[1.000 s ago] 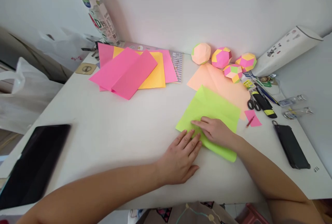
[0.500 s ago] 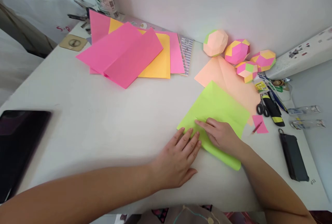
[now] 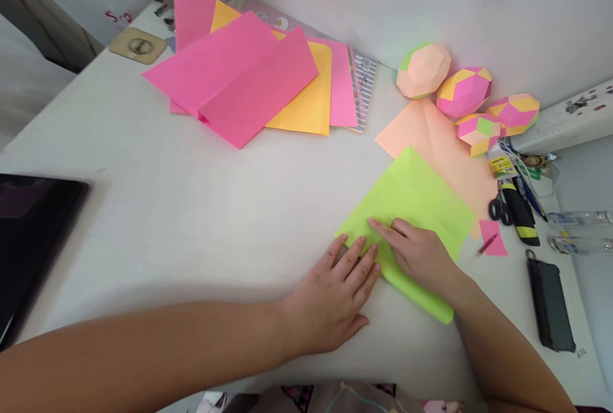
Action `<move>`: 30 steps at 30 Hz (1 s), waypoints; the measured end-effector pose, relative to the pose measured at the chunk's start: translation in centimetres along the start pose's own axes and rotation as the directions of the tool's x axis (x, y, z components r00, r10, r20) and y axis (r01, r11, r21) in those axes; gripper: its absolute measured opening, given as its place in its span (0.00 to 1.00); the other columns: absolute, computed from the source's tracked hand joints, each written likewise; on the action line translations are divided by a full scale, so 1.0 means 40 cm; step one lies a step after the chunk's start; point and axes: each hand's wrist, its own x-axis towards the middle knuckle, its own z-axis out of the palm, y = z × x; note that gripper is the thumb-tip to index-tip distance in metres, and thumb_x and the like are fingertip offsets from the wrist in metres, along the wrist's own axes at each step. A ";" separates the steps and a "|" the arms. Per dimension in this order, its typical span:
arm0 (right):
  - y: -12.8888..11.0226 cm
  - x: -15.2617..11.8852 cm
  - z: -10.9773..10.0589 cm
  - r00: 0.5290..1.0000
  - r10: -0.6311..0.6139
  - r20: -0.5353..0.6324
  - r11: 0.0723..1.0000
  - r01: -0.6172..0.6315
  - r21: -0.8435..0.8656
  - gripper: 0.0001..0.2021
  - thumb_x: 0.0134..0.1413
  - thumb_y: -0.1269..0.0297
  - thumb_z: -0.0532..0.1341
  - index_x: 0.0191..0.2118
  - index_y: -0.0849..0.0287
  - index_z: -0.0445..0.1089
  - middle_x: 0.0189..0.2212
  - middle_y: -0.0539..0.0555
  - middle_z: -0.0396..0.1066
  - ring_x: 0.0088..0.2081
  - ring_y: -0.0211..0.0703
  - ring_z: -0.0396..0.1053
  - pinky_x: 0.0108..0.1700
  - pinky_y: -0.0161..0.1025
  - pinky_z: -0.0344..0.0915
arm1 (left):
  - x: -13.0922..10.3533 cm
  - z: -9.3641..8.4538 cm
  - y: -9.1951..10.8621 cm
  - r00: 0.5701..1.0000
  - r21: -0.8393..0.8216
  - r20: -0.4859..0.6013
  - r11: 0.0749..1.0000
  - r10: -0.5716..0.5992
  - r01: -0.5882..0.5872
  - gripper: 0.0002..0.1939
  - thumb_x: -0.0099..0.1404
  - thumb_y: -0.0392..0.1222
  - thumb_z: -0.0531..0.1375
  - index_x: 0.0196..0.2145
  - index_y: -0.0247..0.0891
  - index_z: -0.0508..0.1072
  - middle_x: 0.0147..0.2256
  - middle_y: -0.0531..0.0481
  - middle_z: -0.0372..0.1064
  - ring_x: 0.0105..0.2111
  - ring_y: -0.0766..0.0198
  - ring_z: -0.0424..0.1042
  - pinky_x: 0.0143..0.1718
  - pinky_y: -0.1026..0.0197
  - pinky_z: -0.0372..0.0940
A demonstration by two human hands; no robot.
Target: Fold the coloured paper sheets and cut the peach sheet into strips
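A lime-green sheet of paper (image 3: 421,189) lies on the table, its near edge curled over in a soft roll. My left hand (image 3: 335,292) is spread flat, fingertips on the sheet's left corner and the palm over the table. On top of the same sheet rests my right hand (image 3: 421,253), index finger stretched out and touching the paper, the other fingers loosely bent. Nothing shows between its fingers. Partly beneath the green sheet is a peach sheet of paper (image 3: 445,138) with a crease.
Pink folded paper (image 3: 258,81) and a yellow sheet (image 3: 306,110) lie at the back left. Several faceted paper balls (image 3: 464,92) sit by the wall. To the right are scissors (image 3: 500,210), a pink scrap (image 3: 495,240) and a black case (image 3: 550,301). A black tablet-like device (image 3: 33,240) lies left.
The head view has shifted slightly, so most things on the table appear farther right. Both hands stay in nearly the same place on the green sheet, and the right index finger still touches it.
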 end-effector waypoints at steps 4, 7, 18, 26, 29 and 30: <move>0.000 0.002 -0.002 1.000 0.004 0.003 1.000 -0.004 0.006 0.24 0.58 0.77 0.46 0.59 0.57 0.59 0.25 0.49 0.59 0.21 0.33 0.53 0.21 0.32 0.46 | -0.001 0.000 -0.001 1.000 0.001 0.016 1.000 -0.003 0.003 0.34 0.67 0.57 0.49 0.60 0.28 0.59 0.63 0.33 0.49 0.63 0.40 0.46 0.62 0.37 0.38; -0.002 0.003 -0.003 1.000 0.007 0.003 1.000 -0.007 0.015 0.25 0.57 0.77 0.46 0.59 0.58 0.60 0.26 0.49 0.60 0.21 0.34 0.53 0.21 0.32 0.47 | -0.002 0.000 -0.002 1.000 0.000 0.013 1.000 0.001 -0.001 0.34 0.67 0.57 0.48 0.60 0.27 0.59 0.63 0.33 0.49 0.63 0.39 0.45 0.62 0.36 0.38; -0.007 0.003 -0.004 1.000 0.012 -0.013 1.000 -0.012 0.020 0.24 0.57 0.78 0.48 0.59 0.59 0.61 0.26 0.49 0.62 0.22 0.33 0.55 0.22 0.32 0.48 | -0.002 -0.007 -0.003 1.000 0.041 0.030 0.999 0.009 -0.010 0.33 0.68 0.56 0.46 0.60 0.28 0.58 0.63 0.33 0.50 0.63 0.39 0.47 0.61 0.36 0.38; -0.009 0.006 -0.007 1.000 0.006 -0.025 1.000 -0.006 0.021 0.25 0.56 0.79 0.48 0.58 0.61 0.62 0.26 0.49 0.62 0.22 0.33 0.54 0.22 0.32 0.48 | 0.000 -0.007 -0.003 1.000 0.048 0.022 0.999 0.005 -0.006 0.33 0.68 0.56 0.46 0.60 0.28 0.58 0.63 0.34 0.50 0.63 0.39 0.46 0.61 0.36 0.38; -0.009 0.008 -0.009 1.000 0.007 -0.022 1.000 -0.007 0.020 0.25 0.55 0.79 0.48 0.58 0.60 0.62 0.26 0.49 0.62 0.21 0.33 0.53 0.22 0.31 0.47 | 0.000 -0.009 -0.003 1.000 0.044 0.022 0.999 0.007 -0.008 0.33 0.68 0.56 0.46 0.60 0.28 0.58 0.63 0.34 0.51 0.63 0.39 0.47 0.61 0.36 0.38; -0.009 0.008 -0.009 1.000 0.007 -0.024 1.000 -0.007 0.019 0.25 0.55 0.79 0.47 0.58 0.60 0.62 0.26 0.49 0.61 0.21 0.33 0.53 0.22 0.31 0.47 | 0.000 -0.010 -0.003 1.000 0.041 0.022 0.999 0.009 -0.010 0.33 0.68 0.56 0.46 0.60 0.27 0.58 0.62 0.33 0.51 0.63 0.39 0.47 0.61 0.36 0.38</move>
